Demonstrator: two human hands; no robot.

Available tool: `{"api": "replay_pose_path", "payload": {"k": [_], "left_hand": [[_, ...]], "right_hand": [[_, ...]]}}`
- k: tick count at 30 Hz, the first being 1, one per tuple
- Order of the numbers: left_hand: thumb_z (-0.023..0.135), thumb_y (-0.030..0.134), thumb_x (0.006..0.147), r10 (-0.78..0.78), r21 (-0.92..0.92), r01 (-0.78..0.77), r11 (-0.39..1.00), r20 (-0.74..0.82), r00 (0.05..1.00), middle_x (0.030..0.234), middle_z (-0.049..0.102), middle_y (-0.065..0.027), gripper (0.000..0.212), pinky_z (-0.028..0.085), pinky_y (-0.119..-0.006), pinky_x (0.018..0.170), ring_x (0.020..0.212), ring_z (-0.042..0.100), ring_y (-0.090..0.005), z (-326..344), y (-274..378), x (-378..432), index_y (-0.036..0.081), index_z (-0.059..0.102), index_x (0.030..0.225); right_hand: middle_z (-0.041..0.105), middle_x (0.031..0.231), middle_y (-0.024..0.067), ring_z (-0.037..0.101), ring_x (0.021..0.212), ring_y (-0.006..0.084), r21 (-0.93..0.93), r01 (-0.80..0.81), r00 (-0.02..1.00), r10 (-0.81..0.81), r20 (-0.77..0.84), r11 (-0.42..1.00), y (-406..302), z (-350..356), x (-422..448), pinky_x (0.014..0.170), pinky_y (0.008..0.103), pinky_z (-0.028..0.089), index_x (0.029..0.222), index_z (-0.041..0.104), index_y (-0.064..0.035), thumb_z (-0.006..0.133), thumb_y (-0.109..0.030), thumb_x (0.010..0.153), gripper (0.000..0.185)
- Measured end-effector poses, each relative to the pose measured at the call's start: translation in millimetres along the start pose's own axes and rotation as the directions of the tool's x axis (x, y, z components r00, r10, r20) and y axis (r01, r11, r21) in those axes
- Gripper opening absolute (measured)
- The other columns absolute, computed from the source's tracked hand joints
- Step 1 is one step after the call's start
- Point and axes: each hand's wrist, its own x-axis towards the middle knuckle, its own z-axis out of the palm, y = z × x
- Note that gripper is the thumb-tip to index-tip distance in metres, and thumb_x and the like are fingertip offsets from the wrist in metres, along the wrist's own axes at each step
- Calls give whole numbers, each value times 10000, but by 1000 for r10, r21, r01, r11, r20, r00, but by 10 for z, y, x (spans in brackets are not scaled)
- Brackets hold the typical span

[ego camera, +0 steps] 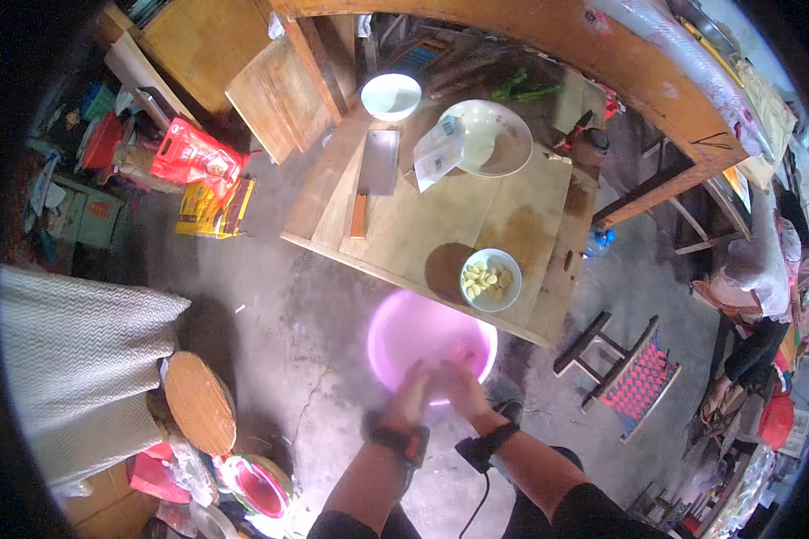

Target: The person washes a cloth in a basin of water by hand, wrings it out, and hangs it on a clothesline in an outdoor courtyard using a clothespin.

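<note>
Both my left hand [408, 397] and my right hand [464, 389] are over the near side of a pink plastic basin [404, 330] on the floor. They are close together and blurred, so whether anything is between the fingers cannot be told. A small reddish thing lies in the basin beyond my right hand. On the low wooden table [404, 249], a white bowl of peeled garlic cloves [491, 280] stands at the near edge. A cleaver [379, 165] with an orange-brown handle lies at the left. Behind are a large bowl [502, 138], a clear plastic packet [439, 151] against it, and an empty white bowl [391, 98].
A folding stool [637, 384] with a woven seat lies on its side at the right. Green vegetables [526, 87] and a dark jar [590, 145] are at the table's far right. Red [199, 158] and yellow bags [212, 212] stand left. A round wooden board [199, 404] is at the lower left.
</note>
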Motion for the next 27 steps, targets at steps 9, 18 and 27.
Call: {"api": "replay_pose_path", "payload": {"k": [9, 18, 27], "left_hand": [[455, 264, 875, 66, -242, -5, 970, 246, 967, 901, 558, -80, 289, 470, -301, 707, 797, 555, -180, 271, 31, -740, 37, 487, 1052], [428, 376, 888, -55, -20, 54, 998, -73, 996, 901, 566, -56, 393, 447, -288, 678, 767, 549, -176, 966, 313, -1589, 41, 497, 1081], [385, 396, 889, 12, 75, -39, 996, 341, 940, 1162, 499, -132, 464, 414, -345, 857, 1000, 521, -225, 1356, 1449, -2685, 57, 405, 1206]], "right_hand": [[562, 827, 64, 543, 689, 146, 384, -8, 988, -53, 147, 923, -754, -177, -515, 611, 245, 459, 1060, 499, -11, 417, -153, 891, 235], [551, 909, 93, 555, 744, 182, 218, 81, 996, -72, -50, 973, -774, -55, -1038, 645, 269, 465, 1207, 395, -32, 458, -145, 861, 369], [562, 878, 53, 565, 788, 189, 908, -255, 960, 196, 198, 333, -1689, -163, -1666, 726, 275, 471, 1110, 448, -32, 454, -122, 845, 281]]}}
